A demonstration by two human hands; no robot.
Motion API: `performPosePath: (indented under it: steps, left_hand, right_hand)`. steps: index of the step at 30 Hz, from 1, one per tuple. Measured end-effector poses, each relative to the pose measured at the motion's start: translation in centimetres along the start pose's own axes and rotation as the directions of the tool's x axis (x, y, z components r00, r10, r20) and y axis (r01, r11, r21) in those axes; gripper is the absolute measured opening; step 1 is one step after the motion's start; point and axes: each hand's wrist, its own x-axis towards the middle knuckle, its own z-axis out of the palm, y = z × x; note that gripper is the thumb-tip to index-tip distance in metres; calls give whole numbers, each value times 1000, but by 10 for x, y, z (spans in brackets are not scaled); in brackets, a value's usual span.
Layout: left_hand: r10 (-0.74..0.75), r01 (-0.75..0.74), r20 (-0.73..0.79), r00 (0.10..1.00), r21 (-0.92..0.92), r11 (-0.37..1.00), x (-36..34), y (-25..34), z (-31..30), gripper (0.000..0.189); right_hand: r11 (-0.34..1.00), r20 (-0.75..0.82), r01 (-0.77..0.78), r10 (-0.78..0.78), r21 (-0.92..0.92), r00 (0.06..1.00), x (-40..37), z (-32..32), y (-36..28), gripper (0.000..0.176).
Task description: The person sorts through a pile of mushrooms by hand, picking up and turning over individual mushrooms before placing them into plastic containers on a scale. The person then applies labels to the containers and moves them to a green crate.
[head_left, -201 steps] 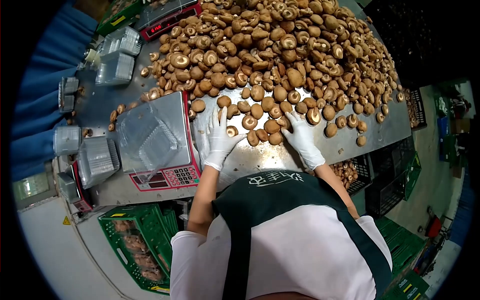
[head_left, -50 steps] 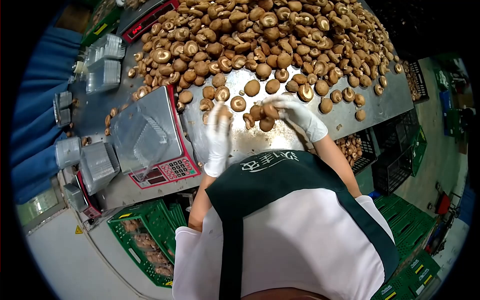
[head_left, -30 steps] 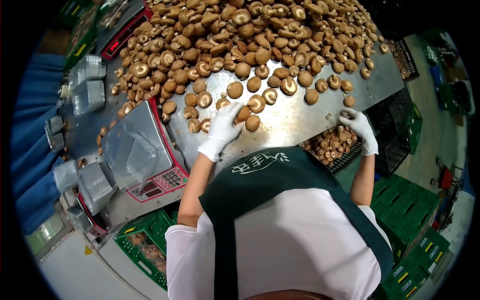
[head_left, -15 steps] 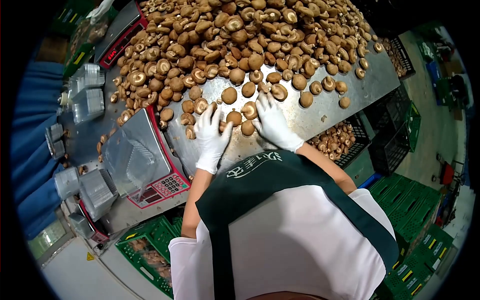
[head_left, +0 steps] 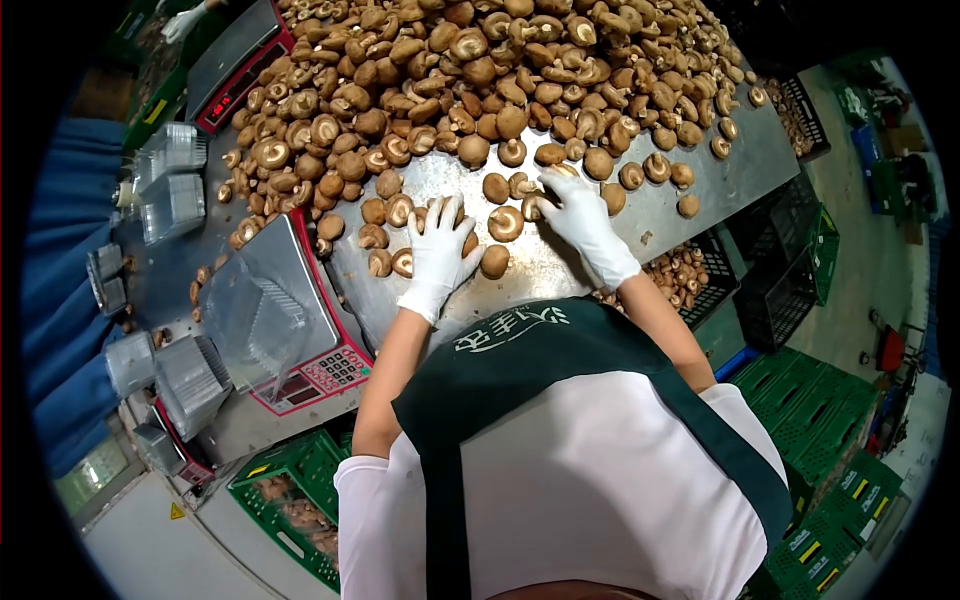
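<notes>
My left hand, in a white glove, lies palm down with its fingers spread over a few shiitake mushrooms on the metal table; part of those mushrooms is hidden under it. White-gloved too, my right hand reaches over the table with fingers apart. Its fingertips touch a mushroom, and its thumb is against another mushroom. Between the hands an upturned mushroom shows its pale gills. A brown-capped mushroom sits just right of my left hand.
A large mushroom heap covers the far side. At left stand a red-edged scale bearing a clear plastic tray, another scale, and stacked clear trays. A black crate of mushrooms sits below the right edge. Another person's gloved hand shows top left.
My left hand has moved slightly right and spread over mushrooms. My right hand has shifted right. The upturned mushroom between them lies a little nearer, and nearby mushrooms have been shifted.
</notes>
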Motion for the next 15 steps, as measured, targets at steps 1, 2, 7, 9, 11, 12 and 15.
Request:
performPosePath:
  steps: [1,2,7,9,11,12,15]
  left_hand:
    - [2,-2,2,1000,4,1000,-6,0,1,47]
    - [-15,14,-14,1000,-29,999,-12,0,1,49]
    - [-51,43,-74,996,-109,993,-21,-4,-7,50]
    - [-62,47,-134,989,-106,993,-14,-4,-12,49]
    - [-139,93,-220,966,-204,974,-4,-6,-10,47]
    - [-141,99,-216,966,-193,976,4,-3,-15,46]
    - [-163,103,-79,983,-501,860,32,3,-10,47]
  right_hand:
    - [998,-26,49,-50,-51,998,7,6,-1,40]
    - [995,35,57,-55,-81,998,13,12,-3,43]
    - [927,267,109,-10,-358,964,40,50,-3,41]
    - [991,163,44,-22,-129,986,41,45,2,40]
    - [836,415,-425,270,346,869,37,0,-18,34]
    - [773,376,-398,223,495,899,34,-5,-10,36]
    - [275,396,-460,260,844,881,21,-18,14,36]
